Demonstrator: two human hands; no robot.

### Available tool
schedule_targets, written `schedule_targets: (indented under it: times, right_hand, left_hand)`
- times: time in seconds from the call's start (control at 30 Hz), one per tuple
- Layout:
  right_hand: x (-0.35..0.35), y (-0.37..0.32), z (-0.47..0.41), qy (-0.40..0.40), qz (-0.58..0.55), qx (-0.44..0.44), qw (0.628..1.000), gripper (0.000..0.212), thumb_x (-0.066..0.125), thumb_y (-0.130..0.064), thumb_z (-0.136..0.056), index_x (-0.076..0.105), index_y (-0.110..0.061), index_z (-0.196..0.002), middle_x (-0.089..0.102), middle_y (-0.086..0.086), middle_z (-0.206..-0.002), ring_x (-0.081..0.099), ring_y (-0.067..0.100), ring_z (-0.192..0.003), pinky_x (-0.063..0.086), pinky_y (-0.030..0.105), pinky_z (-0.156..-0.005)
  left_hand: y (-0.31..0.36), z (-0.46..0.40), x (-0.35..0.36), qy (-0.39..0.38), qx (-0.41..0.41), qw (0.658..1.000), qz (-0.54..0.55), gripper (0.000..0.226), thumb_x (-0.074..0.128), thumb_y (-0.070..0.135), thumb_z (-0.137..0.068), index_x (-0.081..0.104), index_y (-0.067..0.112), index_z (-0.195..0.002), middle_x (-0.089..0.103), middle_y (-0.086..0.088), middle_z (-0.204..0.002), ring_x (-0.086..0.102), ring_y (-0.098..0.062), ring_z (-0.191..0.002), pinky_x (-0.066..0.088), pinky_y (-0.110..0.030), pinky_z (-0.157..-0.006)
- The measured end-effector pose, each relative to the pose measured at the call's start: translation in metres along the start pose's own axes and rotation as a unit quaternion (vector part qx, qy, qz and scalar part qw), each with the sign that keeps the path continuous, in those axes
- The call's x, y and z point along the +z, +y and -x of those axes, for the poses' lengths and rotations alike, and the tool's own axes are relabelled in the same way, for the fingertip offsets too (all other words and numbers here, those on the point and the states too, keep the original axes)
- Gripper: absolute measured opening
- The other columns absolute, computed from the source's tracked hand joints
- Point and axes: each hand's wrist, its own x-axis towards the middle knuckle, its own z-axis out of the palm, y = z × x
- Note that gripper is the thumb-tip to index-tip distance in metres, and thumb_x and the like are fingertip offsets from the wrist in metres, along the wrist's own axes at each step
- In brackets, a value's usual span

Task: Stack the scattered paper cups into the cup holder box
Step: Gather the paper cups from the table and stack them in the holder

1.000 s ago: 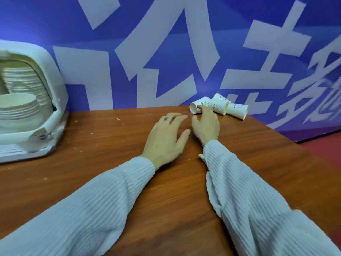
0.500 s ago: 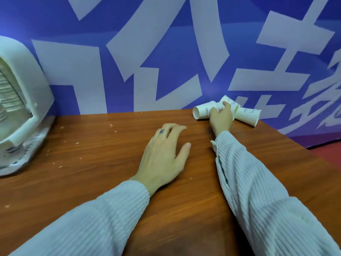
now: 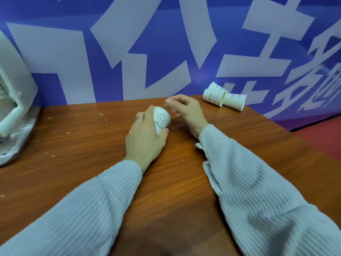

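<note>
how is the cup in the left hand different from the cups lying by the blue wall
The cup in the left hand is gripped by the left hand, near the middle of the table; the cups by the wall lie untouched at the far right edge. The held cup is alone; those by the wall lie on their sides, touching one another. All are white paper cups printed with a smiley face and HELLO.

1 head view (wide-angle) looks forward and down, close.
</note>
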Motion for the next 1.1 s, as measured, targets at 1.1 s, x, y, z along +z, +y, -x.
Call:
schedule_targets:
  times: [1.1]
  right_hand:
    - [-0.017,0.003,0.043,0.217,0.158,0.010,0.963,0.028,0.057,-0.018,-0.102,0.075,-0.023,-0.123,0.069,-0.005,-0.130,0.062,0.009,-0.119,0.046,0.014,-0.088]
  left_hand:
    - [0.015,0.019,-0.048,0.006,-0.001,0.990,0.137,0.091,0.070,0.053,-0.089,0.021,0.026,-0.161,0.046,-0.002,-0.155,0.048,-0.027,-0.137,0.046,-0.050,-0.109]
